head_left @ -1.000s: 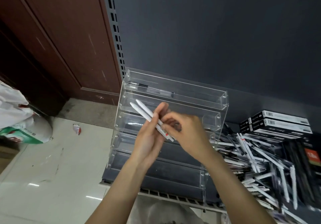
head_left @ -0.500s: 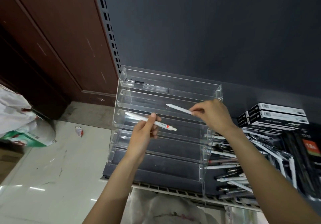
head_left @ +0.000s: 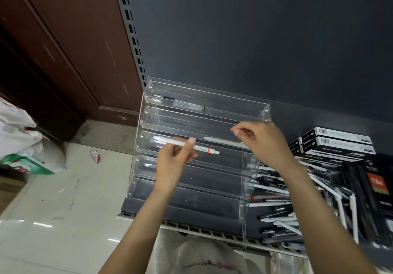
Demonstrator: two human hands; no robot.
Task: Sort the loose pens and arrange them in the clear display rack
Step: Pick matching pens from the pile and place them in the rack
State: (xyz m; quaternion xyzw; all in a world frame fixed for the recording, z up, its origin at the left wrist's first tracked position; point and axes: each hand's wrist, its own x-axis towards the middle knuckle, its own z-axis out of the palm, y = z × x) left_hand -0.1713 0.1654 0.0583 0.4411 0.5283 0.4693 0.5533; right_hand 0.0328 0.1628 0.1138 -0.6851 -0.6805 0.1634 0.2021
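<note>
The left hand [head_left: 172,163] pinches a white pen [head_left: 187,145] between thumb and curled fingers, level before the clear display rack [head_left: 246,188]. The right hand [head_left: 261,144] hovers loosely curled over a second white pen [head_left: 223,142] lying in the third tier; contact is unclear. A clear pen [head_left: 176,102] lies in the top tier. Loose pens [head_left: 276,205] pile at right, partly blurred.

- Clear rack [head_left: 148,123]: stepped acrylic, five tiers, upright on dark shelf.
- Clear-barrelled pen [head_left: 178,103]: flat in top tier, toward 9 o'clock end.
- White pen [head_left: 223,142]: lying in third tier.
- White pen with red band [head_left: 170,141]: held level before third tier.
- Loose pens [head_left: 274,210]: heaped at 3 o'clock of rack.
</note>
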